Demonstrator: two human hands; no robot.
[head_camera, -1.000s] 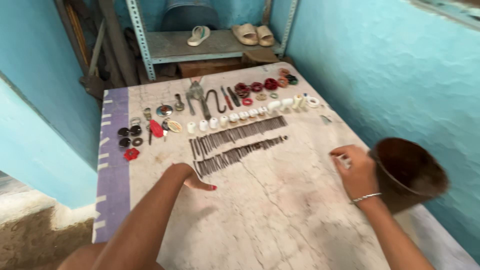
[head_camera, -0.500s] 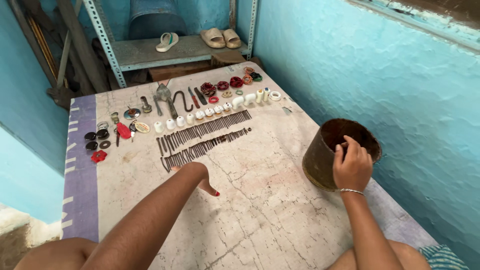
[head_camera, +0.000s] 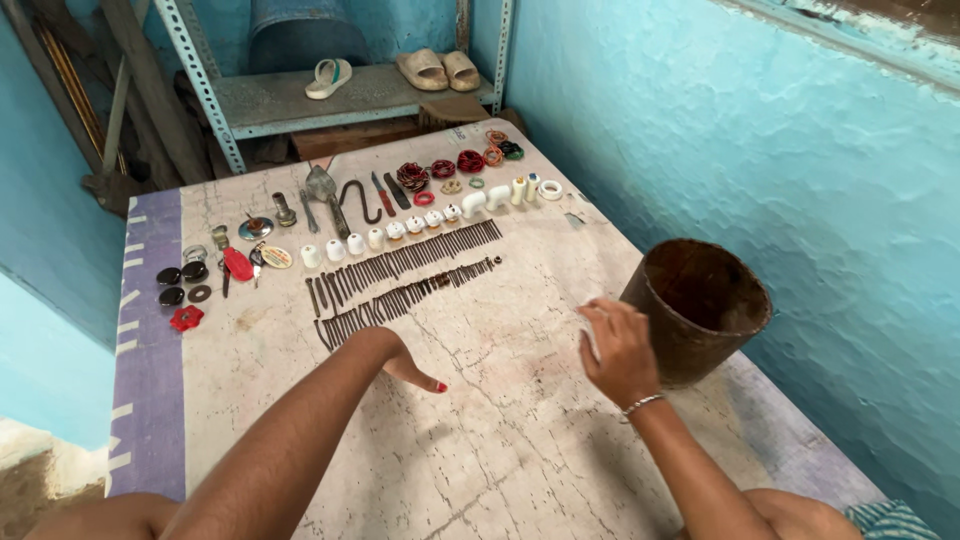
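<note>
R hand (head_camera: 618, 345) now beside the rusty metal bucket (head_camera: 700, 305), at its near-left wall, touching or v. close; 0.5 s ago the same hand sat over the bucket rim, and 1.0 s ago it was on the bare counter w/ the bucket just right of it; so hand has gone to the bucket and come off the rim again; R fingers curled loosely, something pale shows at the fingertips but too blurred to tell what, or whether it is gripped at all; bucket stands upright near the right edge of the counter (head_camera: 520, 440), mouth open, inside dark, contents not visible; L hand (head_camera: 400, 362) unchanged over all three frames: resting mid-counter, fingers bent under, one red-painted nail showing, holding nothing; just beyond L hand, two long rows of dark nails (head_camera: 405, 282) undisturbed; behind those a row of white fittings (head_camera: 420, 225), then pliers (head_camera: 325, 195) and coils of wire (head_camera: 440, 170) toward the far edge; red valve handle (head_camera: 186, 318) and black washers near the left edge; judgement: only the R hand and bucket are active; sorted rows not being touched at this pt.
</note>
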